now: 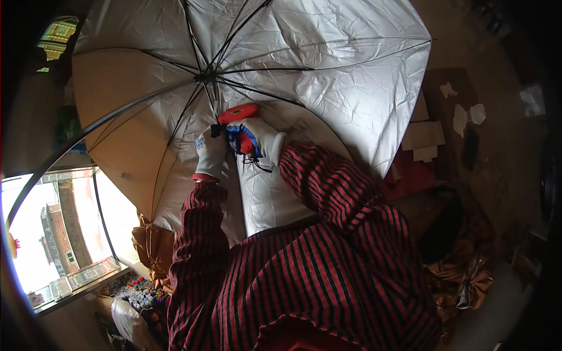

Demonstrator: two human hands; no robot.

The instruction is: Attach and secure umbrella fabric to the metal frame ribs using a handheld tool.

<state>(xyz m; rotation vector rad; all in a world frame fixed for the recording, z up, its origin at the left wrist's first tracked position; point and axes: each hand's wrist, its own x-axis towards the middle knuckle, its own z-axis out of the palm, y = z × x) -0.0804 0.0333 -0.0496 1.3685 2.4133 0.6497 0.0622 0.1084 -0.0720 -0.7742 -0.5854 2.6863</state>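
An opened umbrella with a silvery lining spreads in front of me, its dark ribs meeting at a black hub. Below the hub, my gloved right hand is wrapped round a red tool with a rounded, flat top; its exact kind is unclear. Beside it, my gloved left hand has its fingers closed at a small dark part under the hub. What those fingers pinch is hidden. A thin black cord dangles beneath the right hand.
A bright window lies at the left, with a long curved dark bar passing before it. Brown crumpled fabric and a multicoloured knitted-looking pile sit at lower left. Pale scraps lie at the right.
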